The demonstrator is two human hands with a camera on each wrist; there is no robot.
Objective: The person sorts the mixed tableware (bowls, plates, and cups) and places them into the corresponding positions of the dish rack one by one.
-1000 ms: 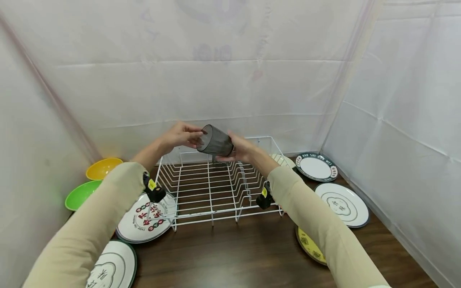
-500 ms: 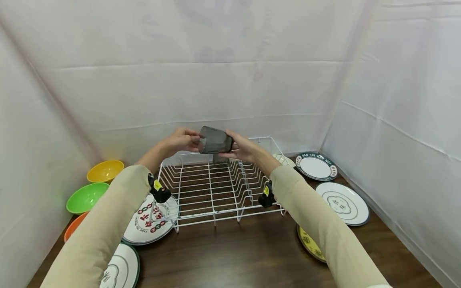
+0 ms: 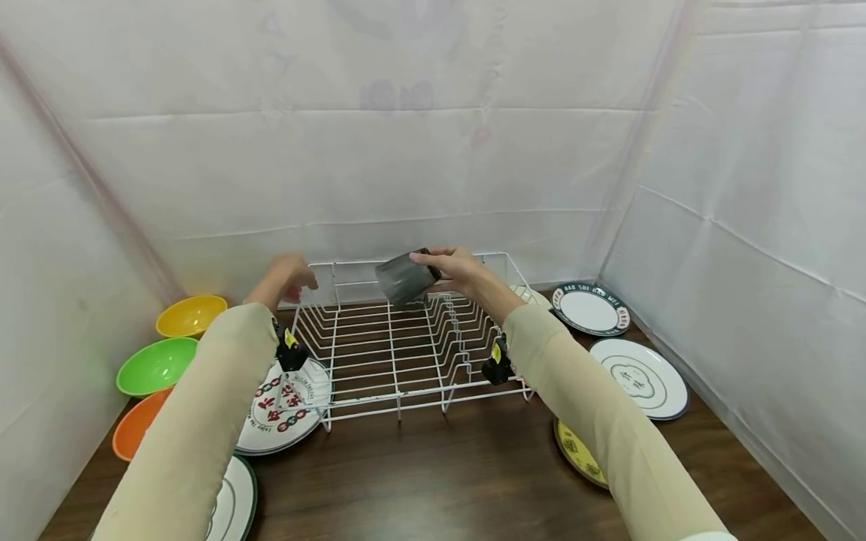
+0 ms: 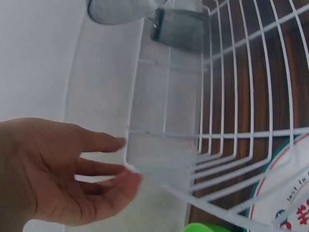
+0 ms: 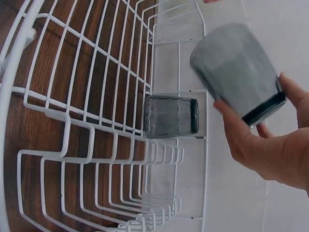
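Observation:
My right hand (image 3: 440, 272) grips a grey see-through cup (image 3: 404, 276) and holds it tilted above the back of a white wire dish rack (image 3: 399, 391). The right wrist view shows the thumb and fingers of that hand (image 5: 263, 108) curled round the base end of the cup (image 5: 234, 67). A second grey cup (image 5: 171, 116) stands in the rack below it, against the back wall, and also shows in the left wrist view (image 4: 178, 30). My left hand (image 3: 298, 279) hovers at the rack's back left corner, fingers relaxed and holding nothing (image 4: 126, 162).
Yellow (image 3: 192, 315), green (image 3: 155, 366) and orange (image 3: 135, 433) bowls lie left of the rack. Plates lie on the dark wooden table (image 3: 433, 473): two at the left (image 3: 284, 406) (image 3: 230, 503), three at the right (image 3: 590, 308) (image 3: 639, 378) (image 3: 578, 454). White cloth walls close in on all sides.
My left hand has let go of the cup and moved left to the rack's back corner. The right hand keeps the cup and has lowered it slightly toward the rack.

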